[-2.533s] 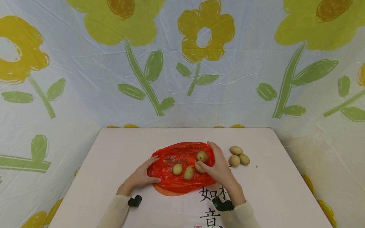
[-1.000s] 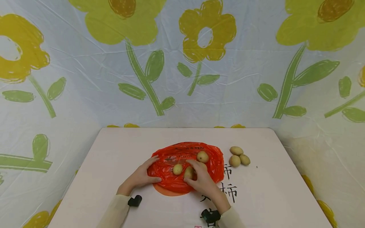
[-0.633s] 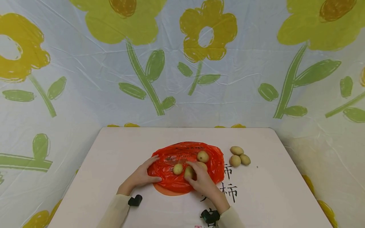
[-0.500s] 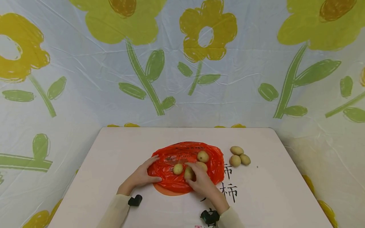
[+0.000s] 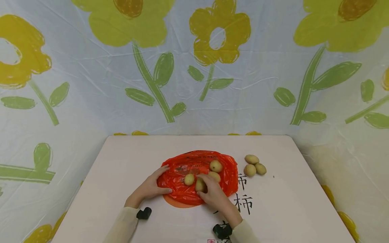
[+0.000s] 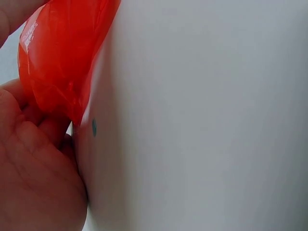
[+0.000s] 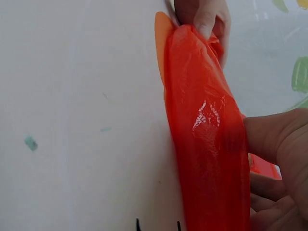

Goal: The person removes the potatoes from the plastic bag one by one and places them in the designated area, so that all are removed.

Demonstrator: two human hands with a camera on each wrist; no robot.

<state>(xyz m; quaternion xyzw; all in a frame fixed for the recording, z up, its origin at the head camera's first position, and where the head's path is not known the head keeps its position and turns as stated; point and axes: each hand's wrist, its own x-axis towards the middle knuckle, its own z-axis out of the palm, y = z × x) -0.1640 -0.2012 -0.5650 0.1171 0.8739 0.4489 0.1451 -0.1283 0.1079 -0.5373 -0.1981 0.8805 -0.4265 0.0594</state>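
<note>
A red plastic bag [image 5: 229,168], spread open with dark print inside, lies on the table with several potatoes in it. At its left edge my left hand [image 5: 148,187] grips the bag; the left wrist view has the fingers curled at the red plastic [image 6: 57,53]. My right hand [image 5: 214,193] reaches over the near side of the bag, thumb and fingers around a potato [image 5: 199,185]. To the left of that sits a small potato [image 5: 189,179]. Another potato [image 5: 214,176] lies partly behind the right hand, and a further potato [image 5: 216,165] rests toward the back.
Three loose potatoes [image 5: 250,170] sit together on the table to the right of the bag. The pale table [image 5: 288,209] carries black printed characters [image 5: 243,202] and an orange shape [image 5: 176,203] under the bag's near edge. A flower-patterned cloth [image 5: 252,94] hangs behind.
My right hand has let go of the bag's right edge and moved left to the potato near the middle. The left hand stays on the bag's left edge.
</note>
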